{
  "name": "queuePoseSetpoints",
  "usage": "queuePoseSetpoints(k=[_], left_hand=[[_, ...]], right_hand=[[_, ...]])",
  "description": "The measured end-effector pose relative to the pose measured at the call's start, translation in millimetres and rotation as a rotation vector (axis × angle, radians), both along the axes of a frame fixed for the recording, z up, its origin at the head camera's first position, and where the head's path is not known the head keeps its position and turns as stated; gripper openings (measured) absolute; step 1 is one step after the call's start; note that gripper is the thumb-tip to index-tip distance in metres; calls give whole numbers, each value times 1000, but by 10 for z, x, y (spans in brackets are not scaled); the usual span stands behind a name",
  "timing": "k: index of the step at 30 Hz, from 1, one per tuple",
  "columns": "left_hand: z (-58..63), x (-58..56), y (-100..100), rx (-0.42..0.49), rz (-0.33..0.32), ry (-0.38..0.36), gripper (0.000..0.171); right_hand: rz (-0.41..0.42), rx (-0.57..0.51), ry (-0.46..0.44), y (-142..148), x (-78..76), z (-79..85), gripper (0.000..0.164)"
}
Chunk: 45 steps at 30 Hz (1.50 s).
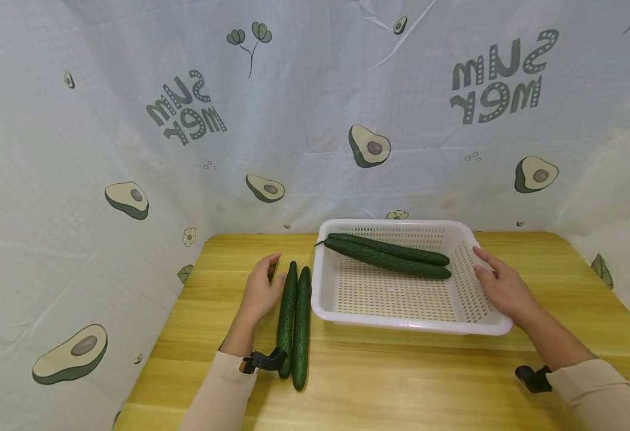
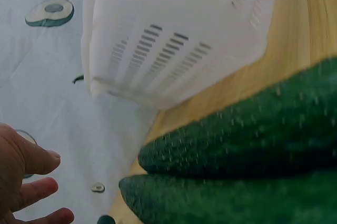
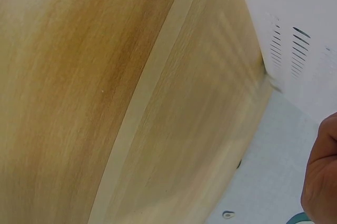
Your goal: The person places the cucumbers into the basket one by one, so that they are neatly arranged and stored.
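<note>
Two cucumbers (image 1: 387, 257) lie side by side in a white plastic basket (image 1: 411, 325), toward its back; one stem pokes past the left rim. My right hand (image 1: 508, 293) grips the basket's right rim, and only part of that hand (image 3: 321, 176) shows in the right wrist view. Left of the basket, two more cucumbers (image 1: 301, 329) lie lengthwise on the table. Just left of them is my left hand (image 1: 261, 290), its thumb and fingers (image 2: 39, 187) spread apart with nothing held. A bit of dark green shows beneath that hand, mostly hidden.
The wooden table (image 1: 390, 383) has its back edge against a pale curtain (image 1: 315, 120) printed with avocados. The curtain also runs along the left and right sides. Black wrist cameras (image 1: 532, 379) sit on both wrists.
</note>
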State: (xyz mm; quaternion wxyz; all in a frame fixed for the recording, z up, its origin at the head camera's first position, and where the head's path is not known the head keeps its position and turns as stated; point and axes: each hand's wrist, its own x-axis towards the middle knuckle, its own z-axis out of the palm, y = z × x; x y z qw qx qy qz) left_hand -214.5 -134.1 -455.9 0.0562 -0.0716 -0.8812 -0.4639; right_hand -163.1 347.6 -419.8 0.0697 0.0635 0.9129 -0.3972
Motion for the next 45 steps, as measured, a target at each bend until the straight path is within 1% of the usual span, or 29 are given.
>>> queuePoseSetpoints(k=[3, 6, 9, 11, 14, 16, 19, 23, 26, 31, 36, 41, 45], left_hand=[[-91, 2, -135, -32, 46, -9, 50], [-151, 27, -253, -77, 80, -20, 51], [-182, 68, -350, -132, 103, -38, 52], [-197, 95, -404, -185, 112, -45, 53], [-200, 126, -477, -254, 124, -75, 56], [-194, 140, -524, -298, 120, -113, 60], [-170, 168, -594, -349, 116, -212, 69], [-132, 204, -661, -395, 85, -338, 77], [-105, 224, -677, -406, 53, -383, 76], [-67, 249, -669, -400, 24, -382, 67], [-55, 254, -640, -376, 12, -335, 61], [-76, 244, -602, -330, 32, -287, 63], [-86, 251, -590, -288, 41, -290, 67]], right_hand=[[4, -1, 4, 1, -4, 0, 66], [9, -2, 6, -1, -10, -3, 66], [10, 3, 11, -2, -16, -8, 66], [9, 8, 15, 2, -19, -10, 65], [9, 14, 19, 8, -19, -5, 65], [7, 14, 20, 11, -17, 2, 65], [8, 4, 18, 11, -13, 15, 65], [10, -4, 9, 12, -10, 21, 66], [5, 6, 3, 18, -10, 18, 65], [-3, 6, -7, 26, -12, 12, 65], [0, 1, -18, 26, -11, 15, 65], [2, 2, -20, 16, -13, 17, 65], [6, 5, -16, 8, -17, 8, 65]])
